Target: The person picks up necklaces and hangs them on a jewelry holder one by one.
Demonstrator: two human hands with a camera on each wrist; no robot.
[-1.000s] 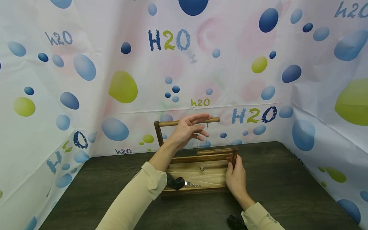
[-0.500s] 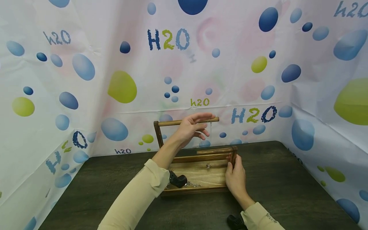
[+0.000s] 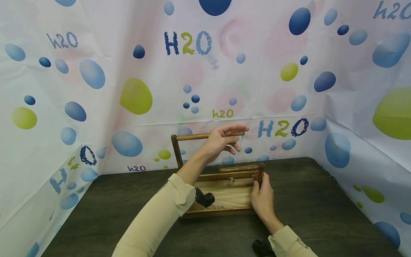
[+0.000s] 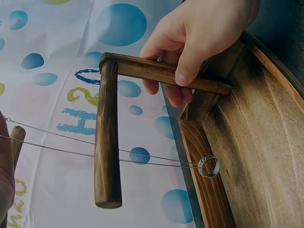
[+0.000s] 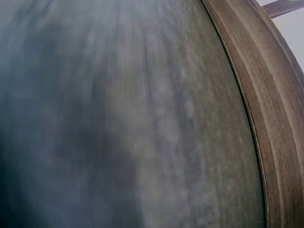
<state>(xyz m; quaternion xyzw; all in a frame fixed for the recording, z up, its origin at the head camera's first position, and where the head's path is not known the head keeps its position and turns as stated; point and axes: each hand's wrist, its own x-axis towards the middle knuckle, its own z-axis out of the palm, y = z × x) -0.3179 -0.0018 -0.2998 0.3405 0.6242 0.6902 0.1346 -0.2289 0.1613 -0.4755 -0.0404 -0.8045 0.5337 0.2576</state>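
A wooden jewellery stand has a shallow tray (image 3: 239,194), a tall bar (image 3: 194,137) and a shorter bar (image 3: 237,169). My left hand (image 3: 221,142) is beside the tall bar's free end, holding a thin chain necklace (image 3: 241,144). Its ring-shaped pendant (image 4: 209,166) hangs below, over the tray in the head view. Just how the fingers hold the chain is partly hidden. My right hand (image 3: 264,200) grips the upright (image 3: 261,172) of the short bar, thumb on one side and fingers on the other in the left wrist view.
Small silvery chains (image 3: 216,206) lie at the tray's front, partly covered by the black left wrist camera (image 3: 205,198). The stand rests on a dark wooden table (image 3: 135,203). A patterned sheet (image 3: 179,78) rises behind and at both sides.
My left hand has moved right along the tall bar to its free end, carrying the necklace. The pendant swings and now sits slightly higher. My right hand stays on the upright.
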